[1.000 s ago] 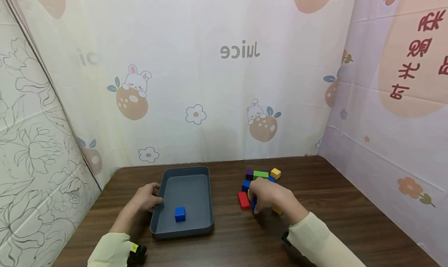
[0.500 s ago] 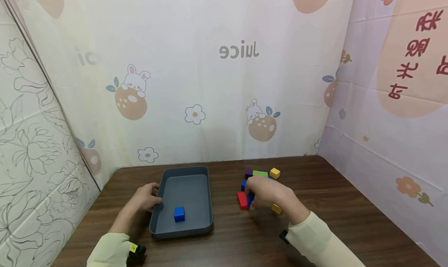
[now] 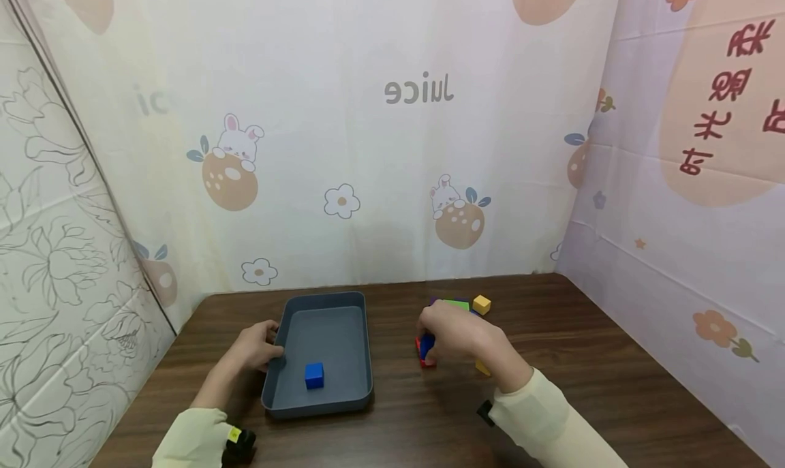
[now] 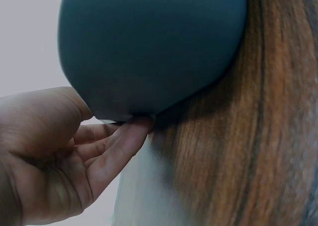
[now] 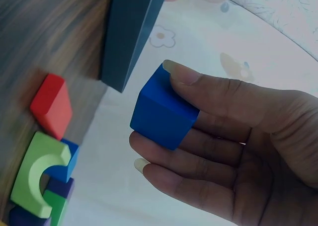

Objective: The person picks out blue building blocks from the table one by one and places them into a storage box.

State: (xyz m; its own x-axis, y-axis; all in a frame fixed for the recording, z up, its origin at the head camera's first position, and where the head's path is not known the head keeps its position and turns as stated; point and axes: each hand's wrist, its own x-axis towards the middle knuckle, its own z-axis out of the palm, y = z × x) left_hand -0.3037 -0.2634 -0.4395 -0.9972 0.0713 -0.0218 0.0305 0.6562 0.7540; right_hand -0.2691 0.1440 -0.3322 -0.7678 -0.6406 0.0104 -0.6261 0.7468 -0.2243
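Note:
My left hand (image 3: 250,347) holds the left side of a dark grey tray (image 3: 370,349), thumb over the rim and fingers outside it. In the left wrist view, the tray's outer wall (image 4: 149,52) fills the top. One blue cube (image 3: 315,376) lies in the tray's near part. Right of the tray, my right hand (image 3: 466,335) pinches a blue block (image 5: 161,112) between thumb and fingers, seen best in the right wrist view. The hand covers most of the nearby blocks in the head view; a red block (image 3: 423,360) shows partly below it.
Close to the right hand, the right wrist view shows a light green arch block (image 5: 27,169) beside blue, purple and green blocks. A yellow cube (image 3: 482,304) sits behind the hand. The brown wooden table (image 3: 552,318) meets a printed curtain (image 3: 343,127) at the back.
My right hand has moved left and lifted slightly with the blue block, now overlapping the red block. The left hand and tray stay in place.

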